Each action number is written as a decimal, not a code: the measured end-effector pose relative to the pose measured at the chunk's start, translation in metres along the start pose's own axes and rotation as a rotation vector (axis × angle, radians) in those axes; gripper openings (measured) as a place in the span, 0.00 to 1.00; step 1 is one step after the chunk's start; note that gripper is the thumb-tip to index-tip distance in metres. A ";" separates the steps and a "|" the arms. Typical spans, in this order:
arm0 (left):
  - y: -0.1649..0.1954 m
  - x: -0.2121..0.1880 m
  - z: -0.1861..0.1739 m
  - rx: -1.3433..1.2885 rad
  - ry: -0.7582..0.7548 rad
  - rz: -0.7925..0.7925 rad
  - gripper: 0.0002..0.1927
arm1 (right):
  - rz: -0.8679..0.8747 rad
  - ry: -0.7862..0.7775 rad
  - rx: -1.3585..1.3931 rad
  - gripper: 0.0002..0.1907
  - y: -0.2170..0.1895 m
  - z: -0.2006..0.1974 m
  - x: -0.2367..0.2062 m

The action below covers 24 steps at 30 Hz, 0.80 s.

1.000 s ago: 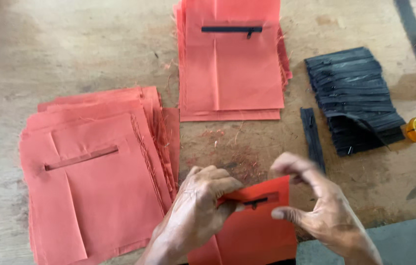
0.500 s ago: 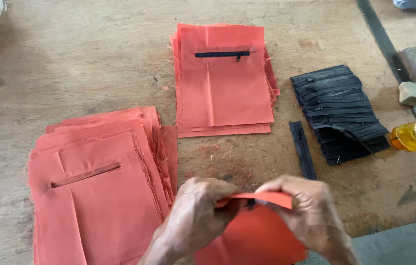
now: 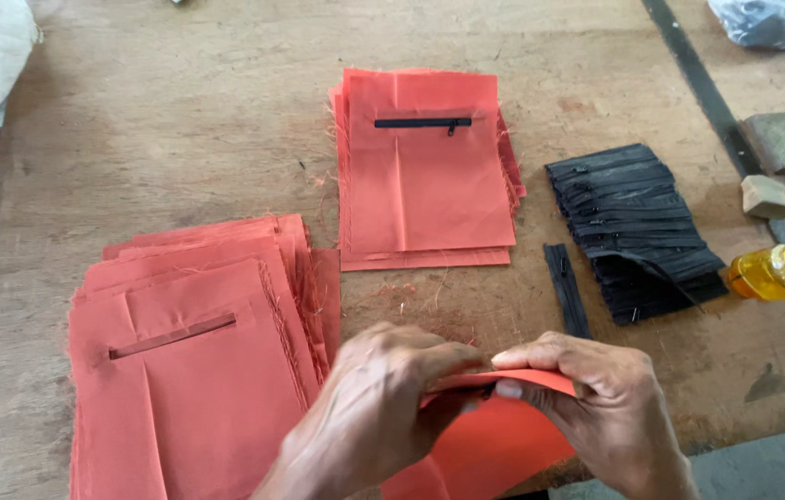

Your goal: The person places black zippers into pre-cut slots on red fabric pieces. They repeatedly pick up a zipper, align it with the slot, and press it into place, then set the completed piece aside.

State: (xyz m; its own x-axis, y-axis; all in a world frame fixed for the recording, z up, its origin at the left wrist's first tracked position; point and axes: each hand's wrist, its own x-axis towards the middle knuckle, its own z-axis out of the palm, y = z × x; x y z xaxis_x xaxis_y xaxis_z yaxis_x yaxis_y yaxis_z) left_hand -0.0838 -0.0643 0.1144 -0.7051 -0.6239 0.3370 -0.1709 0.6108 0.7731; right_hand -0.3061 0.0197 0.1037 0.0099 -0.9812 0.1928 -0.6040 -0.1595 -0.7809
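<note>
The orange fabric piece (image 3: 494, 444) sits at the near edge of the counter (image 3: 179, 111), folded over along its top edge and lifted slightly off the wood. Both hands pinch that fold. The left hand (image 3: 374, 407) has its fingers curled over the left part of the edge, and the right hand (image 3: 596, 407) presses thumb against forefinger on the right part, so each grip is clamped on the cloth with no gap showing between the fingertips.

To do this well, I judge that the fold needs to stay even along its length, both pinches pulling gently apart so the cloth lies taut and flat between them.

Just to the left lies a stack of orange pieces with open slots (image 3: 198, 370), fanned out. Farther back, near the middle of the counter, is a neater stack of orange pieces with a black zipper fitted on top (image 3: 425, 176). To the right lies a single black zipper (image 3: 566, 289), close beside a pile of black zippers (image 3: 633, 227). A yellow bottle (image 3: 767, 271) lies at the right edge, with a small pale block (image 3: 766, 196) beyond it.
</note>
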 end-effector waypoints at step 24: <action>-0.069 0.001 0.005 0.027 0.113 -0.384 0.13 | 0.026 0.251 -0.163 0.10 0.052 -0.014 0.015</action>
State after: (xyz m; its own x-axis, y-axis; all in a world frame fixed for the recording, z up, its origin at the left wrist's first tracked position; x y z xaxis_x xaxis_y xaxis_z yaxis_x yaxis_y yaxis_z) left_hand -0.0764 -0.1044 0.0583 -0.5065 -0.8580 0.0849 -0.4259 0.3346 0.8406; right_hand -0.3481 -0.0015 0.0741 -0.1921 -0.9241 0.3303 -0.7217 -0.0950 -0.6856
